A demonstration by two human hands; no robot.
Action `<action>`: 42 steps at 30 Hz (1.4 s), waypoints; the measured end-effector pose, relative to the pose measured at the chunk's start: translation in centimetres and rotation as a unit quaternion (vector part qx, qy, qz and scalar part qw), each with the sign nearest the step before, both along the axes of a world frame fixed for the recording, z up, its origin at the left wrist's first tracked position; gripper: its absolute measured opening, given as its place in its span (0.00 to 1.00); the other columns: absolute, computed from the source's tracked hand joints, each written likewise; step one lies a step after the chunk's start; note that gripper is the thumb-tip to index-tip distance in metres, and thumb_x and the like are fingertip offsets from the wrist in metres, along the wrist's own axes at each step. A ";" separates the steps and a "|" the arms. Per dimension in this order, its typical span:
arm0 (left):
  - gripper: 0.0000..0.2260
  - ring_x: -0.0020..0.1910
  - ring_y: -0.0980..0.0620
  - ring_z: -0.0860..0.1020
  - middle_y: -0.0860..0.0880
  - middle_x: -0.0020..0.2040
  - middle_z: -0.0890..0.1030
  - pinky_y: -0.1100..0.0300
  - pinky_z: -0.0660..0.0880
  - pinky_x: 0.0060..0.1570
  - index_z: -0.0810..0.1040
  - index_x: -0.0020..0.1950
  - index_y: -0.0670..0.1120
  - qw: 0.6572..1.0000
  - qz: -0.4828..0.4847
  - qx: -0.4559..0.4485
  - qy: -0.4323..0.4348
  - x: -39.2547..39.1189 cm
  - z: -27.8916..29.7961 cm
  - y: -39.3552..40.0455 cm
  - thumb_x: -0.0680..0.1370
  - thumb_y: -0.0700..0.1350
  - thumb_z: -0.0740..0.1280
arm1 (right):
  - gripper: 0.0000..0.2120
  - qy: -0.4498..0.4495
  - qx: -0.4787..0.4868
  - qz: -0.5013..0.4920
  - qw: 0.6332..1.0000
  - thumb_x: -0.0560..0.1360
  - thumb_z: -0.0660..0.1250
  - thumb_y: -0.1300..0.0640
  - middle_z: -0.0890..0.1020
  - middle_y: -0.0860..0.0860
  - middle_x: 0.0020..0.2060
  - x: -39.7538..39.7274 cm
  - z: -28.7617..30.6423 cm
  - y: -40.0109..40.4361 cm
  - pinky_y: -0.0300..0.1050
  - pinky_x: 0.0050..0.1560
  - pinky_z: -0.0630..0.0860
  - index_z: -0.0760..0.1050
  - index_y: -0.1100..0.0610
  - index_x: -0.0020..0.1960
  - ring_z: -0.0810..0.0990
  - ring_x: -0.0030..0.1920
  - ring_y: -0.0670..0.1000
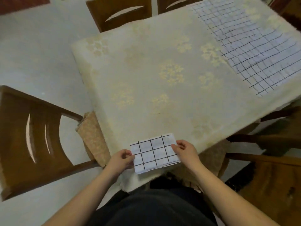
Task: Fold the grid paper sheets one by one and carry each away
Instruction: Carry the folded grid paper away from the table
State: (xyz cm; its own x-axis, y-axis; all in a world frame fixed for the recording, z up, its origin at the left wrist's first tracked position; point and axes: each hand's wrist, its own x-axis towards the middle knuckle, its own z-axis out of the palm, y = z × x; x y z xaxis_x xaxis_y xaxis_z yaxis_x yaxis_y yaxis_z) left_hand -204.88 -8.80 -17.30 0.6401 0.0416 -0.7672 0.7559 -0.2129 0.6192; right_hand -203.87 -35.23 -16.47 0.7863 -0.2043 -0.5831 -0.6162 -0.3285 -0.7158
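Far right of table: I see the unfolded grid sheets (254,46) waiting on the tablecloth (146,70).
Near edge: folded grid paper (154,152) held up.
Left hand (121,159): pinches its left edge.
Right hand (184,150): pinches its right edge.
Risk: I judge uneven pinches could let the layers slip and spring open.

Left hand (121,158) and right hand (184,150) pinch a folded grid sheet (154,152) above the table (146,70) edge

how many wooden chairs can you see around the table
4 at least: one chair at the left, two at the far side, one at the right. More may be hidden off-frame.
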 end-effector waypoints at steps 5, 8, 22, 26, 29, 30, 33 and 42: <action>0.05 0.40 0.49 0.81 0.45 0.42 0.81 0.56 0.81 0.42 0.77 0.51 0.43 0.996 0.040 0.065 -0.038 0.0 -0.5 -1.6 0.76 0.41 0.70 | 0.12 -0.015 -0.041 0.078 0.996 0.76 0.70 0.53 0.80 0.50 0.46 3.9 -1.2 -1.0 0.43 0.50 0.74 0.76 0.56 0.57 0.78 0.47 0.50; 0.05 0.41 0.48 0.81 0.47 0.42 0.81 0.51 0.80 0.49 0.77 0.49 0.46 0.992 0.050 0.092 -0.066 0.1 -0.8 -2.2 0.75 0.40 0.70 | 0.12 -0.024 -0.049 0.099 0.994 0.75 0.70 0.53 0.80 0.49 0.44 5.1 -1.6 -1.0 0.50 0.53 0.76 0.77 0.57 0.56 0.80 0.48 0.53; 0.11 0.35 0.54 0.74 0.51 0.38 0.78 0.59 0.74 0.41 0.77 0.56 0.44 0.971 0.046 0.205 -0.118 0.3 -2.9 -2.6 0.74 0.40 0.69 | 0.10 -0.052 -0.095 0.135 0.985 0.74 0.71 0.55 0.80 0.46 0.43 5.9 -2.5 -0.5 0.39 0.43 0.74 0.75 0.52 0.53 0.78 0.42 0.44; 0.17 0.48 0.50 0.75 0.47 0.51 0.76 0.57 0.72 0.48 0.75 0.61 0.44 0.929 0.014 0.309 -0.204 0.4 -2.8 -2.9 0.74 0.46 0.71 | 0.15 -0.113 -0.162 0.179 0.964 0.75 0.68 0.56 0.75 0.47 0.51 5.3 -2.6 -0.3 0.44 0.53 0.75 0.74 0.52 0.61 0.75 0.51 0.48; 0.24 0.65 0.45 0.72 0.45 0.65 0.74 0.50 0.69 0.62 0.70 0.69 0.44 0.833 -0.159 0.416 -0.328 0.5 -3.0 -4.0 0.75 0.51 0.68 | 0.17 -0.208 -0.217 0.301 0.905 0.77 0.65 0.56 0.75 0.51 0.61 5.2 -2.9 0.9 0.46 0.63 0.67 0.73 0.54 0.66 0.72 0.62 0.52; 0.27 0.70 0.45 0.67 0.45 0.71 0.70 0.50 0.65 0.67 0.67 0.72 0.44 0.801 -0.222 0.432 -0.350 0.6 -3.3 -4.5 0.77 0.53 0.65 | 0.20 -0.233 -0.234 0.345 0.879 0.77 0.64 0.55 0.75 0.52 0.64 5.3 -3.1 1.5 0.49 0.65 0.66 0.71 0.55 0.68 0.71 0.65 0.53; 0.29 0.77 0.48 0.53 0.45 0.78 0.56 0.50 0.50 0.74 0.56 0.78 0.43 0.764 -0.328 0.435 -0.345 0.6 -4.7 -5.2 0.81 0.56 0.55 | 0.27 -0.263 -0.289 0.445 0.806 0.77 0.59 0.50 0.68 0.53 0.72 5.2 -4.4 3.3 0.50 0.73 0.59 0.64 0.56 0.74 0.64 0.73 0.54; 0.31 0.78 0.49 0.48 0.46 0.79 0.49 0.52 0.47 0.74 0.49 0.79 0.44 0.799 -0.366 0.399 -0.261 0.3 -6.3 -5.6 0.81 0.60 0.48 | 0.32 -0.204 -0.345 0.522 0.753 0.80 0.49 0.41 0.52 0.52 0.79 5.0 -7.5 3.2 0.53 0.74 0.49 0.49 0.55 0.79 0.50 0.78 0.51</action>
